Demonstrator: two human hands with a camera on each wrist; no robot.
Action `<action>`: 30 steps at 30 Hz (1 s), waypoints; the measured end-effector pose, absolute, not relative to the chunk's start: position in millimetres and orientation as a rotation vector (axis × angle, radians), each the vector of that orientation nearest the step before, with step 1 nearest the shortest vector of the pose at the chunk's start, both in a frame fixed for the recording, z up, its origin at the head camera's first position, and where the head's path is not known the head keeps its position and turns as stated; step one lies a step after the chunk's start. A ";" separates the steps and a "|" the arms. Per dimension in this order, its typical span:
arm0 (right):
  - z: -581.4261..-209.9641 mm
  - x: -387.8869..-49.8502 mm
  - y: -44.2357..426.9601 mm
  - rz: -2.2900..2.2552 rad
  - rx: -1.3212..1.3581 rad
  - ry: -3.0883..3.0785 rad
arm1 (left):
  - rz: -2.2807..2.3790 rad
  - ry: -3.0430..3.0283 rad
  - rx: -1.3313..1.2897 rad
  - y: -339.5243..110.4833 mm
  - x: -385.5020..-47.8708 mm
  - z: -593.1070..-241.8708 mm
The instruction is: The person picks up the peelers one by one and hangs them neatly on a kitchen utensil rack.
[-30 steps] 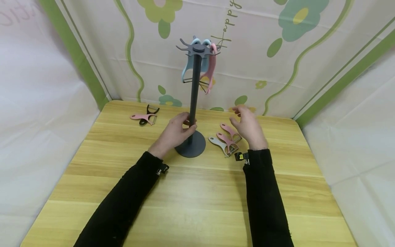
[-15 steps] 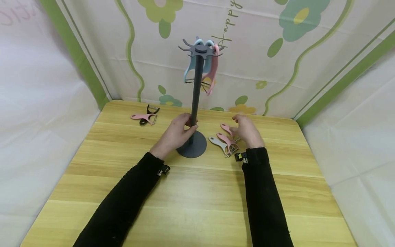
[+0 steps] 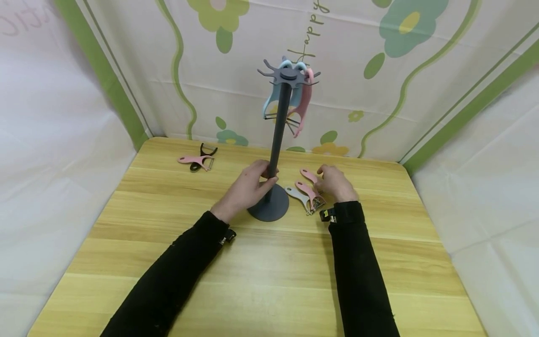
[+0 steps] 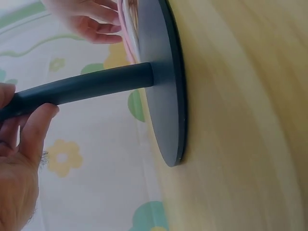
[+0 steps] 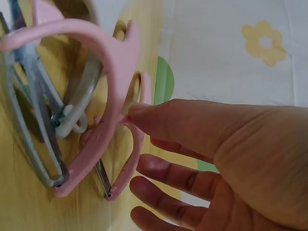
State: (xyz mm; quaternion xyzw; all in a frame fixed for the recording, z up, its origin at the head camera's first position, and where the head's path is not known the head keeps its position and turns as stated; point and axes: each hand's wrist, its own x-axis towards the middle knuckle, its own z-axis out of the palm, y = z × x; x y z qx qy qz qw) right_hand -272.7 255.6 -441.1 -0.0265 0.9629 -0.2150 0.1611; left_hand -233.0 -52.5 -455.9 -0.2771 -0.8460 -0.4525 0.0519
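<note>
My left hand [image 3: 242, 189] [image 4: 21, 178] grips the dark pole [image 3: 280, 133] [image 4: 96, 87] of a stand above its round base [image 3: 271, 209] [image 4: 163, 91]. From the stand's top hooks hang two light blue peelers [image 3: 273, 96] and a pink peeler [image 3: 307, 100]. Right of the base, my right hand [image 3: 335, 183] [image 5: 236, 159] is at the rear pink peeler [image 3: 308, 174] [image 5: 137, 147]; the right wrist view shows the thumb tip on its neck, the other fingers loosely bent beside it. Nearer lie another pink peeler [image 3: 305, 188] [image 5: 113, 72] and a whitish one [image 3: 296, 193], their heads overlapping.
Toward the wooden table's [image 3: 261, 290] back left, a pink peeler [image 3: 191, 159] lies across a black peeler [image 3: 194, 166]. A patterned cloth [image 3: 337, 103] rises behind the table's back edge, with pale cloth on both sides.
My left hand and the stand with its hanging peelers have shifted right and slightly nearer. The right hand has come down from above the table to the rear pink peeler.
</note>
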 end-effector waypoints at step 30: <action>-431.7 -274.3 266.5 -0.623 -0.039 2.762 | -1.317 -2.599 -0.837 -50.1 -234.0 -460.3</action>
